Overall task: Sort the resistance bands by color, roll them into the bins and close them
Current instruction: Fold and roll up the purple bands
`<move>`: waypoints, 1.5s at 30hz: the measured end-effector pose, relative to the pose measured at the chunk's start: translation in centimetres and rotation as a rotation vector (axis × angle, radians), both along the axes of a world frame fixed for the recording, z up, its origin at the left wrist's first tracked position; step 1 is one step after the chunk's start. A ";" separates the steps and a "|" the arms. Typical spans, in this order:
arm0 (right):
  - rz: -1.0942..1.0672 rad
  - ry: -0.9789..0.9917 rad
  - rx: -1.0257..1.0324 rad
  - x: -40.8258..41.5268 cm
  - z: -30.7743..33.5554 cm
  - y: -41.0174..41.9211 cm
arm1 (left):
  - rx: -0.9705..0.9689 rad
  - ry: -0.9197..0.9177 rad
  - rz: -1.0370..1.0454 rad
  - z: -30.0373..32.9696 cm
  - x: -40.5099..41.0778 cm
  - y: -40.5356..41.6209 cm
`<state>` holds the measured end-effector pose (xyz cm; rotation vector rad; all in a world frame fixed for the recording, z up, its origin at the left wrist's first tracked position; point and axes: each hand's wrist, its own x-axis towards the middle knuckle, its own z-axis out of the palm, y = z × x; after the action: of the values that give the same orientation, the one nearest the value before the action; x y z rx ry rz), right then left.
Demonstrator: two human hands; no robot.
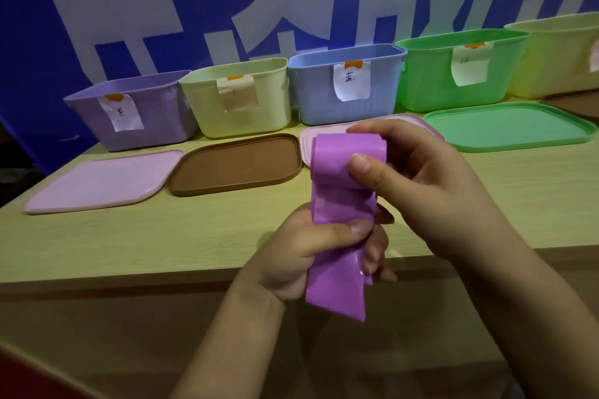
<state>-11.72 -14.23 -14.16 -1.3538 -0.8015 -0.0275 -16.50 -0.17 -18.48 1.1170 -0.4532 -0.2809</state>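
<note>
Backdrop: a blue banner (pixel 136 10) with large white characters hangs behind a pale wooden table (pixel 162 236).
Landmark: the blue bin (pixel 343 87), open-topped, with a white paper label on its front, stands mid-row at the table's far edge.
Bins left of the blue bin: a pale yellow-green bin (pixel 240 100) just beside it, then a purple bin (pixel 136 113) at the row's left end; both open, both labelled.
Bins right of the blue bin: a green bin (pixel 453 71) just beside it, then a second pale yellow bin (pixel 560 55), partly cut off by the frame edge.
Lids: all lie flat on the table in front of the row; a pink lid (pixel 97 180) in front of the purple bin, a brown lid (pixel 236 165) in front of the yellow-green bin, another pink lid (pixel 308 142) directly in front of the blue bin and partly hidden by the hands, a green lid (pixel 505 126) in front of the green bin.
Purple band (pixel 340 204): held in the air nearer the camera than the blue bin, in front of its lid; the upper end is wound into a roll, the loose tail hangs down past the table's near edge.
Right hand (pixel 431 191): fingers curled over the top of the roll, thumb pressed on its front, gripping it.
Left hand (pixel 311 246): below the right hand, thumb across the front of the hanging strip, fingers curled behind it, pinching the band.
</note>
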 end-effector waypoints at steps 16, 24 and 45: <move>-0.081 -0.209 -0.173 -0.6 -1.3 -0.2 | -0.022 -0.029 0.031 -1.0 -0.7 0.7; -0.127 -0.352 -0.324 -0.8 -2.0 0.2 | -0.098 0.047 0.098 -1.1 -1.2 0.1; 0.325 0.243 -0.184 0.2 -2.1 -0.8 | 0.119 0.008 0.389 0.6 -1.6 -0.5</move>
<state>-11.56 -15.06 -16.24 -1.3524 -0.8223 0.4672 -18.15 -0.70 -17.92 1.2931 -0.2063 0.0291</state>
